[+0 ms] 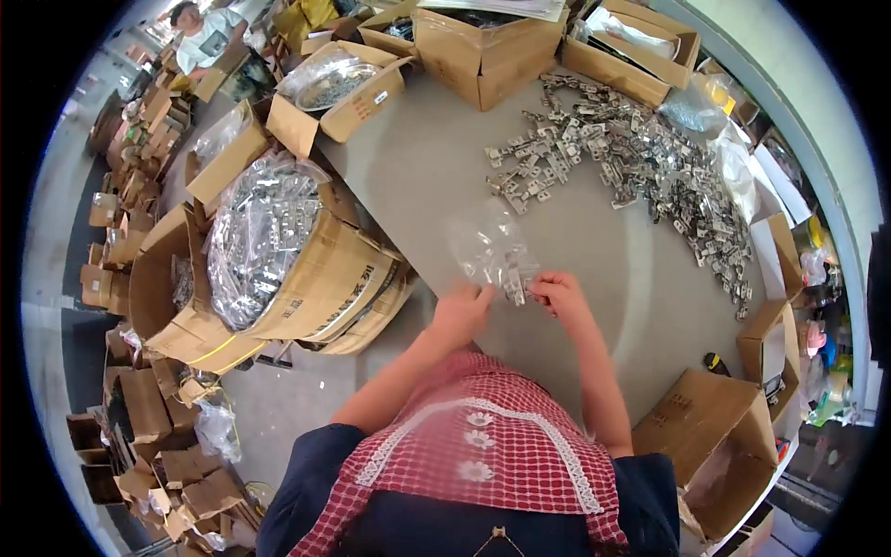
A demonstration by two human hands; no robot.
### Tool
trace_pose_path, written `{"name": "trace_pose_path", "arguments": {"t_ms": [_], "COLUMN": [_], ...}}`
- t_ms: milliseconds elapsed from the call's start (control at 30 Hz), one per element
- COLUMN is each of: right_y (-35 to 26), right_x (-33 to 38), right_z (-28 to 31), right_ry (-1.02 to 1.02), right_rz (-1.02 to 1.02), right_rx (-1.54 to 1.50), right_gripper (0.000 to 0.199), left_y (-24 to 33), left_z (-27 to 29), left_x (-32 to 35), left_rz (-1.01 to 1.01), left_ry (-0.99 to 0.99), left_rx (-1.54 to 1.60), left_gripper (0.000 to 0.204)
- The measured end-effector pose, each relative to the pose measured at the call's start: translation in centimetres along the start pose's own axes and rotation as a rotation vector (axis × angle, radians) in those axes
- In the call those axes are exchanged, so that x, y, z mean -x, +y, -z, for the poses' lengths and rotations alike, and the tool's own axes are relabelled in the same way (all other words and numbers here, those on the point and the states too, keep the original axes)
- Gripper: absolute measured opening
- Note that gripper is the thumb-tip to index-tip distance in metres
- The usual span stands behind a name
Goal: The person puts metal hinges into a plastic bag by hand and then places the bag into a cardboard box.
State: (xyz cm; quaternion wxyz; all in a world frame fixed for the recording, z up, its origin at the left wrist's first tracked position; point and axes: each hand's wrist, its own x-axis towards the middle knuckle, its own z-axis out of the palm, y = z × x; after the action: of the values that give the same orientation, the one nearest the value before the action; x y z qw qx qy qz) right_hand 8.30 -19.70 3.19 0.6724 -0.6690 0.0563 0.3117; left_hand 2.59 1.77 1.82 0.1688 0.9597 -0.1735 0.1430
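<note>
A clear plastic bag (487,243) lies at the table's near edge, between my hands. Inside or against it is a small silvery metal hinge-like piece (514,277); I cannot tell which. My left hand (462,314) is closed, its thumb and fingers pinching the bag's near left edge. On the other side, my right hand (562,295) is closed in a pinch beside the metal piece. What sits between its fingertips is too small to make out. Farther off, a spread heap of similar metal pieces (640,158) covers the table's far right part.
A big carton (306,288) left of the table holds bagged metal parts (264,237). Open cartons (487,60) line the far edge. Another open box (705,436) and a black-and-yellow tool (716,363) are at right. Far left is another person (209,42).
</note>
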Motion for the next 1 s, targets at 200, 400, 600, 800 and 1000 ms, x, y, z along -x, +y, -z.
{"name": "trace_pose_path", "arguments": {"t_ms": [200, 400, 600, 800, 1000], "right_y": [2.5, 3.1, 2.8, 4.6, -1.3], "right_x": [-1.1, -2.6, -3.1, -5.6, -7.7], "right_z": [-3.5, -4.7, -4.8, -5.5, -1.5], "right_ry": [0.196, 0.352, 0.268, 0.244, -0.047], "right_rz": [-0.026, 0.021, 0.032, -0.004, -0.046], "right_rx": [-0.291, -0.429, -0.342, -0.467, 0.027], "right_gripper": [0.017, 0.014, 0.012, 0.015, 0.017], "left_y": [1.0, 1.6, 0.7, 0.7, -1.8], "left_z": [-1.6, -0.8, -1.1, -2.1, -2.2], "left_x": [0.6, -0.4, -0.6, -0.3, -0.5], "left_rz": [0.061, 0.172, 0.155, 0.118, 0.364], "left_ry": [0.023, 0.094, 0.139, 0.123, 0.022], "left_rx": [0.009, 0.094, 0.070, 0.102, 0.146], "left_gripper": [0.012, 0.012, 0.012, 0.012, 0.013]}}
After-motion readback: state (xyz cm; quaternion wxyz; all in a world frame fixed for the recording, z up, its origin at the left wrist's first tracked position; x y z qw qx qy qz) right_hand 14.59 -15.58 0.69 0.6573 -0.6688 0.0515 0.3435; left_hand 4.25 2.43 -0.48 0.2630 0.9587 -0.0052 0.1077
